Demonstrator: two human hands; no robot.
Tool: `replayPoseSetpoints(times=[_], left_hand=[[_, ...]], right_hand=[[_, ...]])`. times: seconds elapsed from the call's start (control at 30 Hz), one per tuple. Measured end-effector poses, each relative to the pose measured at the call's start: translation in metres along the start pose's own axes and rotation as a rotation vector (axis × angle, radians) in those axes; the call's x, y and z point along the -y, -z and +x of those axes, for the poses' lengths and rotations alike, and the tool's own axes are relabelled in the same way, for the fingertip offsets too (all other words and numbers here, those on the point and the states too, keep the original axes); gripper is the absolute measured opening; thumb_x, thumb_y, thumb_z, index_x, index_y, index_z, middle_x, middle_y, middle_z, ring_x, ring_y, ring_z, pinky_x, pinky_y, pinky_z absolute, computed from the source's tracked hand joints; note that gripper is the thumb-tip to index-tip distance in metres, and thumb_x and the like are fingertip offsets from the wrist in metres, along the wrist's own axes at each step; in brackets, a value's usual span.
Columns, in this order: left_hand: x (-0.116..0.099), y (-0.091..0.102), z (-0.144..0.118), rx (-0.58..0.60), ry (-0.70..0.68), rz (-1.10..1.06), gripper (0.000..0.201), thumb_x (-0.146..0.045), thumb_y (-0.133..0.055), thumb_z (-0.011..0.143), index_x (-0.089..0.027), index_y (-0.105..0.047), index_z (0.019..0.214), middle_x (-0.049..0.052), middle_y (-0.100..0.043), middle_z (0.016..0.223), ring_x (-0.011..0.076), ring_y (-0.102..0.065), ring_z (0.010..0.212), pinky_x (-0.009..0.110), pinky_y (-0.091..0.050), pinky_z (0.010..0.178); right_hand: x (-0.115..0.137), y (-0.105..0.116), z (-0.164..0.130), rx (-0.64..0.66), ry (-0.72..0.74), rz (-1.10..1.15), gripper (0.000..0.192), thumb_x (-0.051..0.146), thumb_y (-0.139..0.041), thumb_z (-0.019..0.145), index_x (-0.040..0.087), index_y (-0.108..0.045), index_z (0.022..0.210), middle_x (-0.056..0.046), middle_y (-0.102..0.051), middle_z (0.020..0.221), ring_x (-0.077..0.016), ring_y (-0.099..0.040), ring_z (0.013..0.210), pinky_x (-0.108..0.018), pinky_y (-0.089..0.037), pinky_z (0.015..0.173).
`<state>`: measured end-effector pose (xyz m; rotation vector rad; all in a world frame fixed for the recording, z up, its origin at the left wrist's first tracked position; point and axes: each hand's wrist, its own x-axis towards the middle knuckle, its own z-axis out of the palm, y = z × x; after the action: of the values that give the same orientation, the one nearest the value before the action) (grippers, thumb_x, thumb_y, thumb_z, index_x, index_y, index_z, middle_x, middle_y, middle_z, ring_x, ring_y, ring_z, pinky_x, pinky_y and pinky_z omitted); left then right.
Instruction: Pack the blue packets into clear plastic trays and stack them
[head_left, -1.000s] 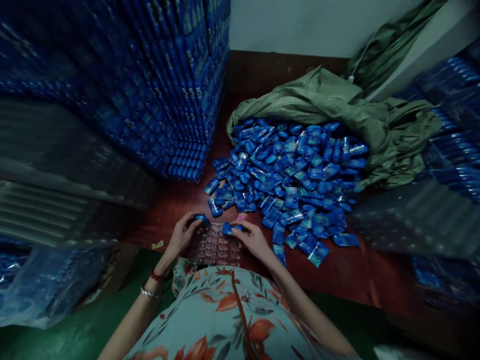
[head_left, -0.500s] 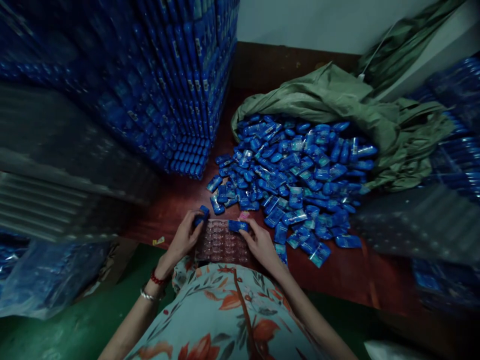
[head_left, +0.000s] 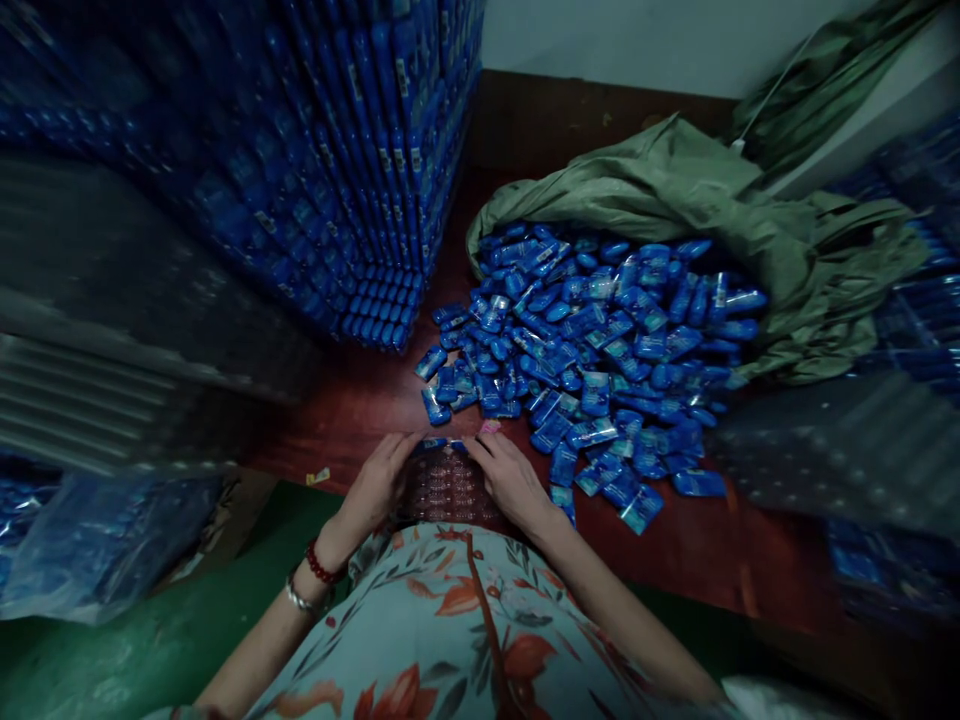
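A clear plastic tray [head_left: 448, 488] with rows of moulded hollows lies on the red-brown table, right against my floral clothing. Small blue packets [head_left: 435, 443] sit along its far edge, partly covered by my fingers. My left hand [head_left: 379, 482] is at the tray's far left corner, fingers bent down onto a blue packet there. At the far right corner, my right hand [head_left: 510, 482] has its fingertips closed over another blue packet. Just beyond the tray spreads a loose heap of shiny blue packets [head_left: 592, 340]. A small pink scrap [head_left: 490, 427] lies beside my right fingertips.
A green cloth sack [head_left: 667, 180] lies open behind the heap. Tall stacks of filled trays [head_left: 390, 180] rise at the left. Grey empty-looking trays [head_left: 97, 400] are piled at far left, and more trays [head_left: 840, 450] at right. A yellow scrap [head_left: 318, 476] lies near the table's front edge.
Both hands have moved inward, bringing the two blue packets they held down to the tray's far edge. The view has shifted slightly.
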<state>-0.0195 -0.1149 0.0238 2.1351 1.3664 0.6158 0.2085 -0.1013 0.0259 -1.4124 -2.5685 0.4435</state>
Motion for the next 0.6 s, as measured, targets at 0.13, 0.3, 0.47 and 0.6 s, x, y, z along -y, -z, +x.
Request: replayPoseSetpoints(times=[0.13, 0.3, 0.47, 0.6], left_hand=[[-0.005, -0.001, 0.006, 0.073, -0.036, 0.092, 0.047, -0.001, -0.038, 0.081, -0.017, -0.042, 0.125, 0.01, -0.056, 0.109, 0.0214, -0.053, 0.1, 0.041, -0.047, 0.09], [-0.012, 0.008, 0.02, 0.191, -0.171, 0.272, 0.034, -0.002, -0.039, 0.083, -0.015, -0.049, 0.113, 0.01, -0.056, 0.102, 0.0213, -0.052, 0.093, 0.038, -0.048, 0.085], [-0.02, 0.007, 0.032, 0.304, -0.275, 0.465, 0.03, 0.001, -0.034, 0.083, -0.011, -0.054, 0.101, 0.011, -0.058, 0.096, 0.0223, -0.054, 0.092, 0.039, -0.046, 0.088], [-0.025, -0.003, 0.038, 0.353, -0.364, 0.555, 0.028, 0.001, -0.034, 0.083, -0.009, -0.056, 0.097, 0.014, -0.061, 0.093, 0.0252, -0.056, 0.095, 0.039, -0.046, 0.085]], right_hand=[[0.003, 0.009, 0.003, 0.068, 0.009, -0.065, 0.043, -0.002, -0.037, 0.081, 0.014, -0.053, 0.117, -0.011, -0.059, 0.107, -0.0223, -0.052, 0.102, -0.036, -0.043, 0.091], [0.004, 0.015, 0.003, 0.091, 0.021, -0.124, 0.041, -0.002, -0.035, 0.083, 0.015, -0.052, 0.117, -0.011, -0.059, 0.111, -0.0224, -0.052, 0.107, -0.035, -0.041, 0.093], [0.012, 0.023, 0.009, 0.105, 0.022, -0.148, 0.035, 0.0, -0.036, 0.084, 0.016, -0.055, 0.109, -0.009, -0.061, 0.106, -0.0216, -0.054, 0.104, -0.034, -0.041, 0.093], [0.021, 0.026, 0.008, 0.056, 0.02, -0.134, 0.033, 0.003, -0.036, 0.086, 0.015, -0.055, 0.109, -0.011, -0.061, 0.107, -0.022, -0.052, 0.106, -0.035, -0.04, 0.094]])
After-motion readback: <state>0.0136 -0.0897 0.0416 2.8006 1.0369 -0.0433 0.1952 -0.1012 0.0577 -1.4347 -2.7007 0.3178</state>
